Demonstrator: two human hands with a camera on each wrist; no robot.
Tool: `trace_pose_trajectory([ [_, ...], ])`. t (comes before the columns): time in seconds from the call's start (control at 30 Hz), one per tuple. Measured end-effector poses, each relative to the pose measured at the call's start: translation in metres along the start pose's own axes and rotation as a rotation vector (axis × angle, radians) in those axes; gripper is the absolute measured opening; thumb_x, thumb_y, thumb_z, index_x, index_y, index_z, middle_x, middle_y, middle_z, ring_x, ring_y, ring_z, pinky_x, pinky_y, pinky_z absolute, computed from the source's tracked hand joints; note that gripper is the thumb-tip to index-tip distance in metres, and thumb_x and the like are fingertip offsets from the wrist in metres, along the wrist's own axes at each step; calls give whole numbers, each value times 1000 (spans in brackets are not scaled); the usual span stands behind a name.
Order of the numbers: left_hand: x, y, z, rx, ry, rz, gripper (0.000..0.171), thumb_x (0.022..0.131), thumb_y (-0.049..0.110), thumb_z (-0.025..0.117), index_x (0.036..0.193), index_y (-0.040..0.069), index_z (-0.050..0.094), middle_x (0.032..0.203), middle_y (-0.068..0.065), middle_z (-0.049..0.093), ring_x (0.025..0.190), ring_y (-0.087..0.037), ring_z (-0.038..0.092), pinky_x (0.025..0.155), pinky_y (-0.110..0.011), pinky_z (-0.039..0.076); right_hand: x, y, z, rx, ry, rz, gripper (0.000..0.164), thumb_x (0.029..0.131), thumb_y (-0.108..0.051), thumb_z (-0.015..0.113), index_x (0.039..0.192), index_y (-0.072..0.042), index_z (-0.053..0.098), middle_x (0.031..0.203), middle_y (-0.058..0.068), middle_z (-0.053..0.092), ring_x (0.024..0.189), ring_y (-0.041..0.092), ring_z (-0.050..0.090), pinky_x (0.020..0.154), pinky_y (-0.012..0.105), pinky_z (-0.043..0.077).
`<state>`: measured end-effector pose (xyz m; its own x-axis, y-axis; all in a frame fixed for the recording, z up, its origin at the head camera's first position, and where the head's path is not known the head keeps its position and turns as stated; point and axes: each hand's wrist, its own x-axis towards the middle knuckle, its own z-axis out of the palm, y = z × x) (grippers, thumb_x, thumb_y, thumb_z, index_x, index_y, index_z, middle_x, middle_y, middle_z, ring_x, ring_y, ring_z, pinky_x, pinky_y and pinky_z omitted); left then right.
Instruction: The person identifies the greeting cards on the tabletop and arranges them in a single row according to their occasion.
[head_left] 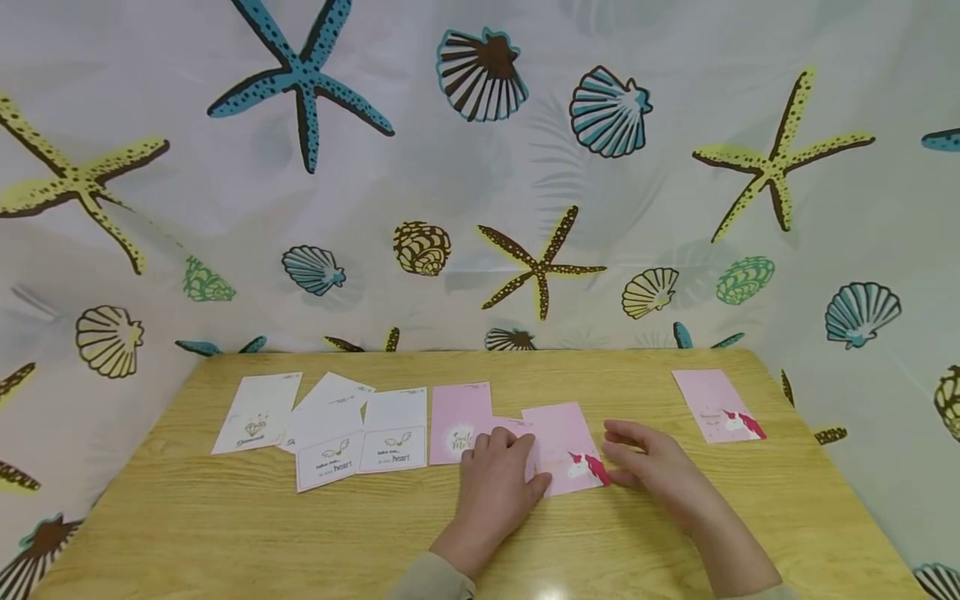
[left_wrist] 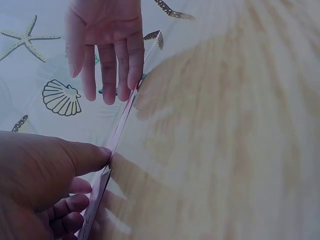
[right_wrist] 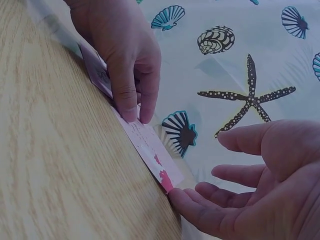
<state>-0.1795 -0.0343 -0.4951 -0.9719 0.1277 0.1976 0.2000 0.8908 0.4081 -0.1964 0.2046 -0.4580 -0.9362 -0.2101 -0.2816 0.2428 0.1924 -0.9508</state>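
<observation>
A pink card with a red-and-white unicorn (head_left: 564, 446) lies on the table between the two hands. My left hand (head_left: 497, 482) rests over its left edge, with the thumb on that edge. The same hand partly covers a second pink card (head_left: 509, 423) and the corner of a pink card with gold lettering (head_left: 460, 408). My right hand (head_left: 656, 468) is beside the unicorn card's right edge, its fingers loosely bent and spread. In the right wrist view one fingertip of it is right at the card's red corner (right_wrist: 166, 181).
Another pink unicorn card (head_left: 718, 405) lies alone at the back right of the wooden table (head_left: 300, 550). On the left are a white diamond card (head_left: 257, 412), overlapping white cards (head_left: 330, 417) and a white heart card (head_left: 393, 429). A shell-patterned cloth (head_left: 360, 208) hangs behind.
</observation>
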Motion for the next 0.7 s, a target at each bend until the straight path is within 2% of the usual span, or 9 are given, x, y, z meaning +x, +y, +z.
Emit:
trace_pose_trajectory([
  [0.13,0,-1,0,-4,-5,-5,58,93,36,92,140,7,74,117,-9,62,109,-29,53,95,-54,46,2,1,0,-2,2,-9,57,113,-16,65,163,5,47,166,27,46,145,38,55,106,42,58],
  [0.27,0,0,0,-5,-7,-8,58,92,36,92,140,7,74,117,-9,62,108,-29,53,95,-54,46,4,3,-1,-26,23,-9,58,111,-18,68,162,3,49,164,25,50,134,33,63,105,39,58],
  [0.37,0,0,0,-5,-4,-8,58,92,35,92,139,7,74,117,-9,62,108,-29,53,95,-54,46,6,5,0,-44,38,-10,59,109,-19,70,161,1,52,162,24,53,130,29,65,103,37,56],
  [0.57,1,0,1,6,-1,-7,58,92,36,92,139,8,74,117,-9,63,109,-30,54,94,-54,46,8,10,2,-35,39,-9,57,109,-16,71,160,2,53,160,23,56,137,31,60,107,39,56],
  [0.7,1,0,2,8,-5,-10,58,93,37,92,140,8,74,119,-9,63,110,-30,54,95,-54,46,10,13,3,-9,28,-22,55,108,-10,70,158,7,53,155,25,59,133,29,63,102,36,59],
])
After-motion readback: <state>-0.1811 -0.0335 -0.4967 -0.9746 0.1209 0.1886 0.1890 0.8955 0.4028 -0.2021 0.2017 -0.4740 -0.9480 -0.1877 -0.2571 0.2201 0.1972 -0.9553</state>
